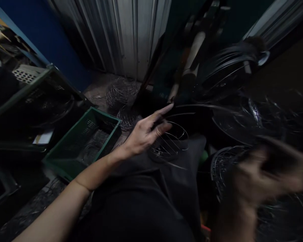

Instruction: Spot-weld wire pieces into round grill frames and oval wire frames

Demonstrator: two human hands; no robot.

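Observation:
My left hand (148, 131) reaches forward over my lap, its index finger stretched out and thumb apart, with nothing visible between them. Beside and beneath it, thin bent wire rings (169, 144) rest on the dark cloth (151, 198) over my legs. On the right, my right hand (270, 171) is smeared by motion above a round container of wire pieces (218, 168). Its fingers look curled around a dark shape too blurred to name.
A green crate (75, 151) with wire pieces stands at the left, near a dark shelf (22, 90). Coiled wire (121, 95) lies on the floor ahead. A machine (192, 64) stands in front, with a wire bundle (227, 67) at the upper right.

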